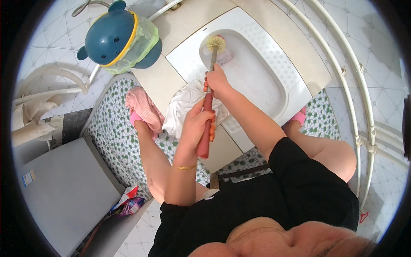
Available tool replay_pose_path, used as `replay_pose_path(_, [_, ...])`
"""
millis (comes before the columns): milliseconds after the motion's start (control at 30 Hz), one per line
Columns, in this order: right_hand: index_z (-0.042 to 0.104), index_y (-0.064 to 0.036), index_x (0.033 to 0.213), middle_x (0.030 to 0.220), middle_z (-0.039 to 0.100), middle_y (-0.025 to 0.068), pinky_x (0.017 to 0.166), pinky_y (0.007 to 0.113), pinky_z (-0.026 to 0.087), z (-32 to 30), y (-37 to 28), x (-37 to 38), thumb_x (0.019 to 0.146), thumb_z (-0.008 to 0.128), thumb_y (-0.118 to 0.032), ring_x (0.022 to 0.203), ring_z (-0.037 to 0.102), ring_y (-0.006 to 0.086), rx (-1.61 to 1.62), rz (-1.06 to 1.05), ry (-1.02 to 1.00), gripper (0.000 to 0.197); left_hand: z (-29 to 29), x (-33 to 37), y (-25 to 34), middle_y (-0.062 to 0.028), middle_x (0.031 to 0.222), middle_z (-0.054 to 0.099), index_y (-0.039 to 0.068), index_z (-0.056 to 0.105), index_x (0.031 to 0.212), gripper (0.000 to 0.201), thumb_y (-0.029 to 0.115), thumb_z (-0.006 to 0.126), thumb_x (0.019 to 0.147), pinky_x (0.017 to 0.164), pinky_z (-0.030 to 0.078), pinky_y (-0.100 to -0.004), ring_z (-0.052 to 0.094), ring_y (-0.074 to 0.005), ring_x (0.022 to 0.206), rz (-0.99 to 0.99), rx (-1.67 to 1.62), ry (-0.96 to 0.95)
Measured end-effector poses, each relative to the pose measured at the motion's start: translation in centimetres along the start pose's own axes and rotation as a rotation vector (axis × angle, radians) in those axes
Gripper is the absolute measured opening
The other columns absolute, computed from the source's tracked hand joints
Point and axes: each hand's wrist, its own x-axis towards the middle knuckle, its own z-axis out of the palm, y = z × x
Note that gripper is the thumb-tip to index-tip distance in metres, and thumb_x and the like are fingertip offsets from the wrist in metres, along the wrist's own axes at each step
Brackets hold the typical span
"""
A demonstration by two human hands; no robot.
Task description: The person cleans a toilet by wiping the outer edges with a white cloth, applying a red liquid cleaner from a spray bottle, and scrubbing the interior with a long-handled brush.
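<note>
Both my hands grip one long toilet brush. Its round, pale yellow bristle head is at the far end of the white squat toilet, over the basin. My right hand wraps around the metal shaft near the top of the red handle. Lower down, my left hand is closed around that red handle. Whether the bristles touch the basin, I cannot tell. Beneath my hands, a crumpled white cloth lies over the near left edge of the toilet platform.
A dark blue animal-shaped bin with a green liner stands at the far left. Pink cloth hangs by my left foot. White pipes run along the right wall. A grey box-like appliance is at the near left.
</note>
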Motion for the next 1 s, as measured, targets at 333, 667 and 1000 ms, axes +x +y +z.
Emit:
replay_pose_path(333, [0.041, -0.002, 0.107, 0.066, 0.046, 0.0149, 0.039, 0.04, 0.042, -5.9, 3.9, 4.8, 0.083, 0.035, -0.002, 0.047, 0.047, 0.0227, -0.321, 0.126, 0.18, 0.024, 1.7, 6.3, -7.3, -0.005, 0.068, 0.047, 0.004, 0.044, 0.097, 0.016, 0.006, 0.047, 0.082, 0.039, 0.04, -0.0297, 0.046, -0.015, 0.047, -0.158, -0.173, 0.055])
replay_pose_path(667, [0.039, -0.0034, 0.096, 0.068, 0.043, 0.008, 0.038, 0.033, 0.039, -3.7, -2.1, -1.1, 0.083, 0.04, 0.0, 0.048, 0.042, 0.0168, -0.038, -0.047, 0.093, 0.013, 3.0, 1.6, -2.4, -0.0047, 0.069, 0.047, 0.004, 0.044, 0.123, 0.043, 0.005, 0.046, 0.08, 0.037, 0.041, -0.0283, 0.047, -0.0138, 0.045, 0.011, 0.012, -0.05])
replay_pose_path(1000, [0.042, -0.0035, 0.104, 0.067, 0.043, 0.0062, 0.039, 0.03, 0.039, -4.5, -3.8, -4.4, 0.083, 0.04, 0.0, 0.049, 0.041, 0.0138, -0.086, -0.034, 0.12, 0.021, 6.2, -1.0, -1.2, -0.0048, 0.071, 0.047, 0.005, 0.041, 0.126, 0.045, 0.004, 0.044, 0.08, 0.037, 0.042, -0.0291, 0.048, -0.014, 0.045, -0.039, 0.105, -0.012])
